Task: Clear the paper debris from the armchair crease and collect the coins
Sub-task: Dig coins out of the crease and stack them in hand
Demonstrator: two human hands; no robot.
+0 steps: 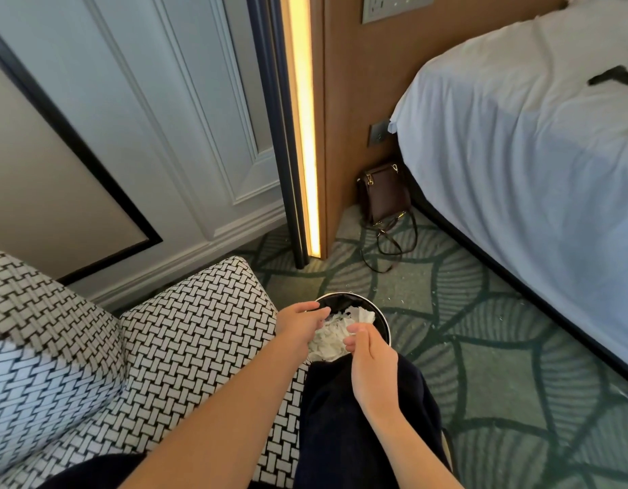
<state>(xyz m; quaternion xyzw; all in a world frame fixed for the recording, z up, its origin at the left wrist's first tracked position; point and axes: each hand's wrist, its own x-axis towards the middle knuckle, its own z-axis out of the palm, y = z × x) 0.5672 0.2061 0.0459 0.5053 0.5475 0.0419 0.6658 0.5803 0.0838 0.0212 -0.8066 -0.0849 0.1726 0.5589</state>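
1. The grey plate (397, 5) high on the wall has tiny marks, too small to read.
2. The white paper (332, 338) lies heaped in a round black bin (386, 326) on the green carpet (499, 347), just beside the patterned armchair (185, 330).
3. The left hand (298, 324) is over the bin's near edge with its fingers bent down. I cannot tell if they hold anything.
4. The right hand (374, 365) is over the paper with curled fingers. I cannot tell what is inside them.
5. Small white bits (393, 298) lie on the carpet near the bin.
6. A dark thing (616, 79) on the bed (534, 171) is cut off and blurry.
7. The armchair crease is hard to make out.
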